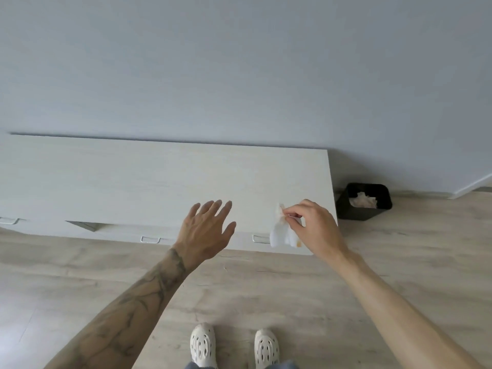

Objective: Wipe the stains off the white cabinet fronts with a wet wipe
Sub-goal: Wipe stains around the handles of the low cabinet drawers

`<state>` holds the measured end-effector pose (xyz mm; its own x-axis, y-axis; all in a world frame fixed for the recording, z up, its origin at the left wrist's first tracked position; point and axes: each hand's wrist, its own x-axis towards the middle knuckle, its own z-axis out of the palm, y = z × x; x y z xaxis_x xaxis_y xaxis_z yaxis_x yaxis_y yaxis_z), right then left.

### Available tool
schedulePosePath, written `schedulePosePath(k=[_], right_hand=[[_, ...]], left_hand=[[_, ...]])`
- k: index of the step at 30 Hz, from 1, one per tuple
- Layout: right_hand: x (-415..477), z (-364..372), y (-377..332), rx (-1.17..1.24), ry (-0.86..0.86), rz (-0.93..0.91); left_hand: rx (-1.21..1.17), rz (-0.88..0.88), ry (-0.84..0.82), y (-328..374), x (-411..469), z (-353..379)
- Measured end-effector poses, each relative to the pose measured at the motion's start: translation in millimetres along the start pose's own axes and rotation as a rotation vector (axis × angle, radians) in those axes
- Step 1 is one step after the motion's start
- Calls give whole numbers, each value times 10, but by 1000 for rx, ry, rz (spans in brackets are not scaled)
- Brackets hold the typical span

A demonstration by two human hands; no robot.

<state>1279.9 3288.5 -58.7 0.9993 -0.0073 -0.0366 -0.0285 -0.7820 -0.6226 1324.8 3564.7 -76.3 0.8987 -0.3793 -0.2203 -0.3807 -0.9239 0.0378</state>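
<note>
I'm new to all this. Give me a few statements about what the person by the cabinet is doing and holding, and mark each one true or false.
1. The right hand pinches a wipe. True.
2. The wipe is spotless. False: it carries orange-brown marks.
3. The left hand grips a spray bottle. False: its fingers are spread and it holds nothing.
4. A black bin stands on the floor just past the right end of the cabinet. True.
5. The person is barefoot. False: they wear white perforated shoes.
</note>
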Motion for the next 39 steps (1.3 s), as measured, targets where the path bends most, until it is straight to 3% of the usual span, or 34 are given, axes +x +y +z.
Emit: schedulePosePath(k=[8, 18, 25, 39], right_hand=[[305, 1449, 1065, 21, 169, 35], [493, 3067, 2412, -18, 431, -123], [403, 3720, 2892, -32, 619, -259], [454, 4254, 3288, -216, 923, -506]], left_hand=[[43, 139, 99, -444, 924, 1830], [-19, 267, 565, -501, 1758, 3681], [30, 259, 877, -539, 1920, 4221], [57, 227, 1253, -607, 2128, 4772]])
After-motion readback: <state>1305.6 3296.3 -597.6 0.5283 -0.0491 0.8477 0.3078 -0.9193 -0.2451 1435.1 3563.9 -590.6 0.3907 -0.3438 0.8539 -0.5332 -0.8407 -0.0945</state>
